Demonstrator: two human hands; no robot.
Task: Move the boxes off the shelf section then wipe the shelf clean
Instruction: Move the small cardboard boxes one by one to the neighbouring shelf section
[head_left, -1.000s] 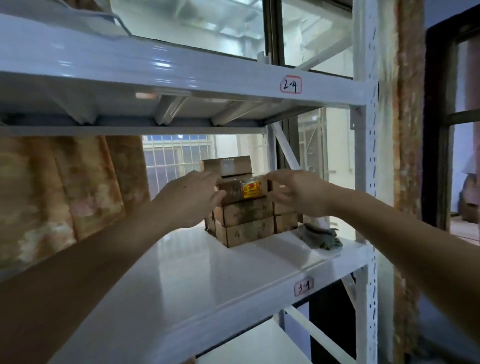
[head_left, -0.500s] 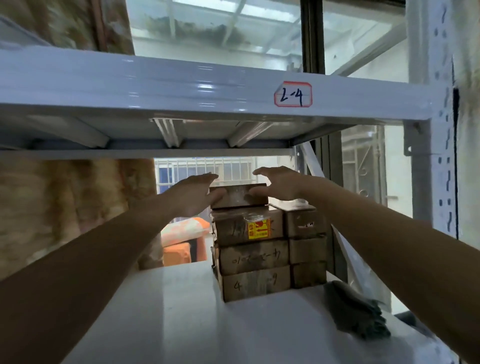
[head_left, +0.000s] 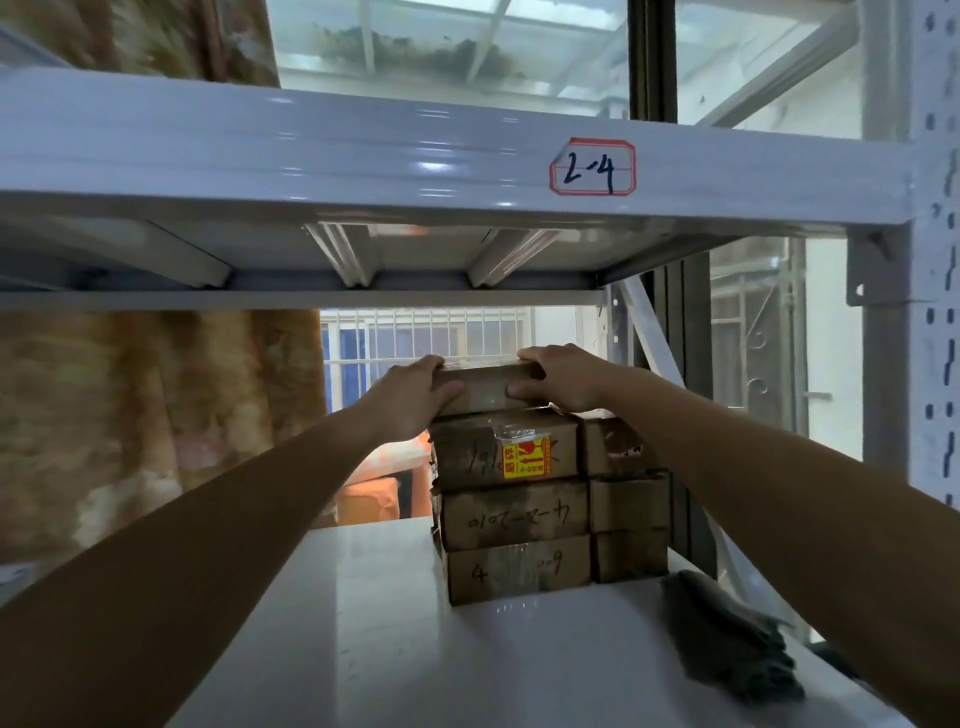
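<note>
A stack of brown cardboard boxes stands on the white shelf, with a second shorter stack against its right side. One box in the stack carries a yellow and red sticker. The top box is held at both ends: my left hand grips its left end, my right hand grips its right end, thumbs on the front face. A dark grey cloth lies crumpled on the shelf to the right of the boxes.
The upper shelf beam labelled 2-4 runs close above the top box. A perforated white upright post stands at the right. Behind the shelf are a barred window, a patterned curtain at left and an orange object.
My hands rose from the stickered box to the top box and now clasp its two ends. The camera has moved closer and lower to the shelf.
</note>
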